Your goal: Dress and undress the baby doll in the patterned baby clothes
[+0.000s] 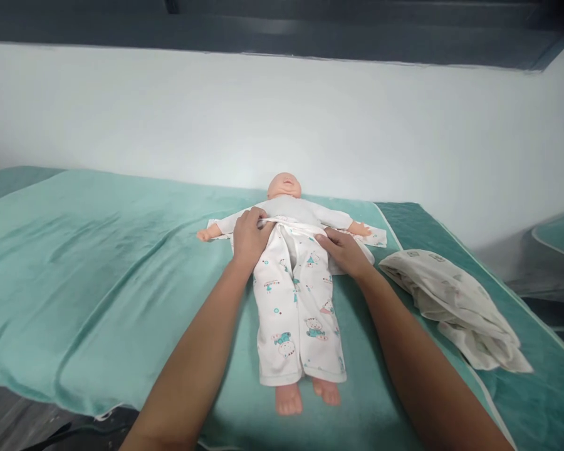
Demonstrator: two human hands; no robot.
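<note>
A baby doll [284,186] lies on its back, head toward the wall and bare feet toward me, arms spread. It wears a white long-sleeved top and white baby pants [279,313] printed with small animals. My left hand [252,235] grips the waistband on the left side, fingers curled over its edge. On the other side of the waist, my right hand [345,249] pinches the waistband near the doll's hip. Another printed white garment [378,237] lies spread under the doll's arms and back, mostly hidden by the body.
A green sheet [122,269] with folds covers the bed surface. To the right lies a crumpled white printed cloth [451,300]. The white wall [282,113] stands behind the doll's head, with a dark beam [282,31] above it.
</note>
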